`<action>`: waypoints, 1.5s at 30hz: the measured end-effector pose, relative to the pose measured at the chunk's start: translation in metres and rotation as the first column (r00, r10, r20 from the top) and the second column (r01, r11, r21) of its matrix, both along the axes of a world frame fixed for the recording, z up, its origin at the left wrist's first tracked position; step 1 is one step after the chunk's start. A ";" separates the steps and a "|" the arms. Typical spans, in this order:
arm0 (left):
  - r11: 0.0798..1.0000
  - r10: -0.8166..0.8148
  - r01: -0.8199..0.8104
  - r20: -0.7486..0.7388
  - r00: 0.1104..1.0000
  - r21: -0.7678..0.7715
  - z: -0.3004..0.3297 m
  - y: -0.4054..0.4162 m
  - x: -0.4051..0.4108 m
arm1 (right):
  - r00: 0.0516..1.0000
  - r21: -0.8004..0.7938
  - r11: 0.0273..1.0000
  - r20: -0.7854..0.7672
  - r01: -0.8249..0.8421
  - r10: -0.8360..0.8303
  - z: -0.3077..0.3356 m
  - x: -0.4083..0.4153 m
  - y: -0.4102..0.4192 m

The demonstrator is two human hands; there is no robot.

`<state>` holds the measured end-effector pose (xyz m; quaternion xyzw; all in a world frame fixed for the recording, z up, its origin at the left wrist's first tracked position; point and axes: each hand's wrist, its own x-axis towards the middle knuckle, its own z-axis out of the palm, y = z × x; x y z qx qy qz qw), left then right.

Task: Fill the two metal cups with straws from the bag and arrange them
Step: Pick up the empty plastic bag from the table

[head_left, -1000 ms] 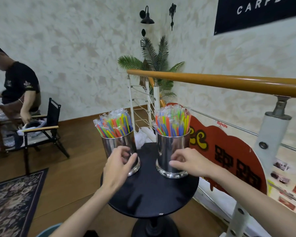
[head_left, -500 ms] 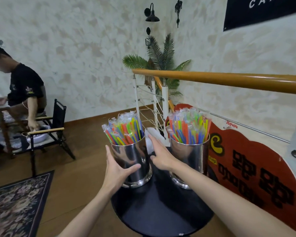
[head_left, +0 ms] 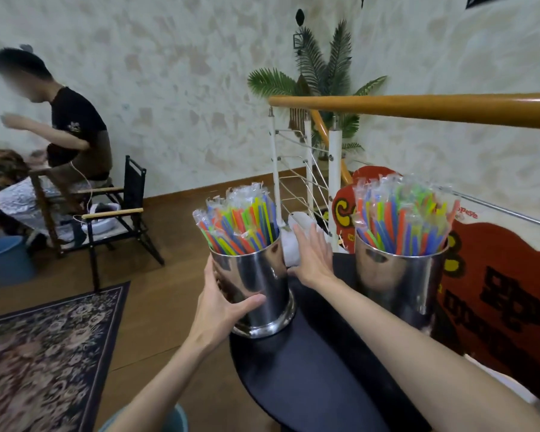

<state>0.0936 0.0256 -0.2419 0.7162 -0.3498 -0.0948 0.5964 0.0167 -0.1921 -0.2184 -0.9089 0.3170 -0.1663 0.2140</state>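
Observation:
Two shiny metal cups stand on a small round black table (head_left: 309,369), each packed with wrapped coloured straws. My left hand (head_left: 219,304) grips the left cup (head_left: 256,288) from its left side, thumb across the front near the base. My right hand (head_left: 312,257) reaches between the cups with straight fingers, next to the left cup's right wall and over a white bag (head_left: 293,241) behind it. The right cup (head_left: 396,285) stands untouched, its straws (head_left: 402,219) fanned out. The left cup's straws (head_left: 240,222) lean left.
A white railing post (head_left: 334,182) and wooden handrail (head_left: 418,109) run right behind the table. A red sign (head_left: 496,291) stands at the right. A person sits at the far left beside a black folding chair (head_left: 119,219). A patterned rug (head_left: 44,353) lies on the floor.
The camera has come closer and turned right. My right hand left the right cup and moved between the cups. My left hand keeps its hold on the left cup.

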 end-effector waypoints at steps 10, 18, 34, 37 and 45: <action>1.000 0.026 -0.026 0.012 1.000 0.004 0.001 0.004 -0.007 | 0.998 -0.035 0.999 -0.064 0.024 -0.026 -0.025 0.011 -0.007; 0.999 0.044 -0.045 0.027 0.999 0.025 0.004 0.005 -0.010 | 1.000 0.048 0.998 0.007 -0.027 0.027 -0.017 -0.048 0.029; 0.992 -0.083 0.077 0.049 0.995 0.103 0.019 -0.019 -0.039 | 0.993 0.139 0.983 0.035 -0.120 0.116 0.009 -0.171 0.070; 0.982 -0.139 0.131 0.053 0.989 0.134 0.024 -0.022 -0.044 | 0.989 0.140 0.980 0.074 -0.139 0.130 0.028 -0.196 0.069; 0.962 0.003 -0.019 0.057 0.998 0.271 0.059 0.026 -0.091 | 0.923 0.134 0.922 0.189 -0.363 0.335 0.070 -0.235 0.092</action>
